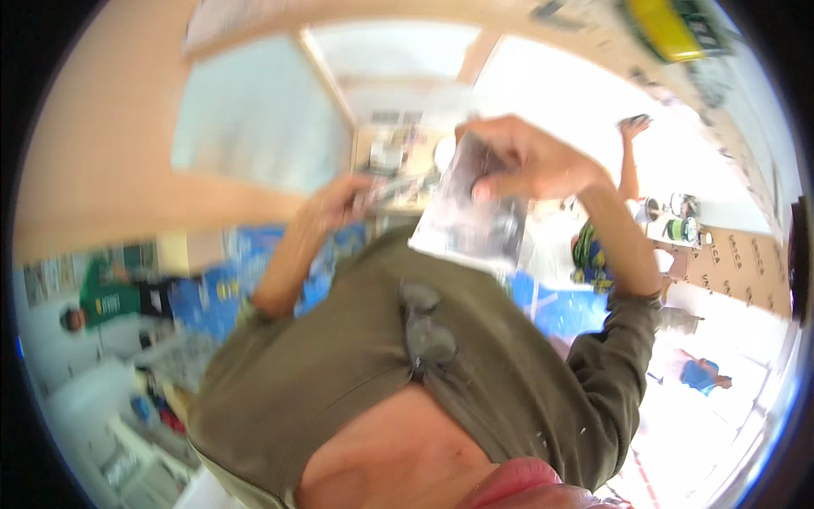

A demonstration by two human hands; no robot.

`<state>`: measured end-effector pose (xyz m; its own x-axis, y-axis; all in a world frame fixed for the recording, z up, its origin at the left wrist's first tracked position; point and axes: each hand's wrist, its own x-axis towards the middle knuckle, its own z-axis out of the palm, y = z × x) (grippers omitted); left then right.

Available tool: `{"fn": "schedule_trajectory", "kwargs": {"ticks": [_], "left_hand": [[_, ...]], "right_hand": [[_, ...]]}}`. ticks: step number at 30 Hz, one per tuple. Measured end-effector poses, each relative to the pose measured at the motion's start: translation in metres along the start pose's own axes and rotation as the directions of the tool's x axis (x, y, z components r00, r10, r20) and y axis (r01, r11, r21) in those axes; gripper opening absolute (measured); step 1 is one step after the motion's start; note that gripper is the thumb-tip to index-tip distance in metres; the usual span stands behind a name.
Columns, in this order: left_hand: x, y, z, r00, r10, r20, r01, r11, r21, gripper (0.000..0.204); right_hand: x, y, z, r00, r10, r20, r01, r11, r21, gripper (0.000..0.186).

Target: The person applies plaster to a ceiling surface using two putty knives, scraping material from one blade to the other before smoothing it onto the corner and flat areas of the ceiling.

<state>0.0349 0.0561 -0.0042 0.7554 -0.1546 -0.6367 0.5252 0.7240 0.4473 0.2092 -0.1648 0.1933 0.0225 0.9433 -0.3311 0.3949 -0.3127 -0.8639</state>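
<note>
My right hand [530,161] is raised in front of my chest and grips a clear, crinkled plastic packet [471,225] by its top; dark contents show through it. My left hand [339,199] is up beside it, fingers curled toward a thin grey blurred piece [386,188] that reaches the packet; the blur hides the grip. Both forearms come from the sleeves of my olive shirt [339,373], which fills the middle of the view. Dark glasses [428,331] hang at the shirt's neckline.
A person in a green top [106,297] stands far left. Another person with a raised arm [629,161] is at the right, near cardboard boxes [746,263]. A person in blue [699,373] is at the lower right. Blue crates [225,288] lie behind my left arm.
</note>
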Motion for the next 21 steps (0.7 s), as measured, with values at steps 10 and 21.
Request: {"fn": "schedule_trajectory", "kwargs": {"ticks": [10, 21], "left_hand": [[0.0, -0.004, 0.019, 0.971, -0.038, 0.235, 0.043, 0.999, -0.013, 0.031], [0.005, -0.002, 0.07, 0.929, -0.034, 0.368, 0.064, 0.995, -0.071, 0.031]], "right_hand": [[-0.183, -0.146, -0.103, -0.001, -0.831, -0.556, 0.946, 0.18, -0.27, 0.031], [-0.207, -0.173, -0.379, -0.661, -0.33, -0.674, 0.417, 0.585, -0.695, 0.02]]}}
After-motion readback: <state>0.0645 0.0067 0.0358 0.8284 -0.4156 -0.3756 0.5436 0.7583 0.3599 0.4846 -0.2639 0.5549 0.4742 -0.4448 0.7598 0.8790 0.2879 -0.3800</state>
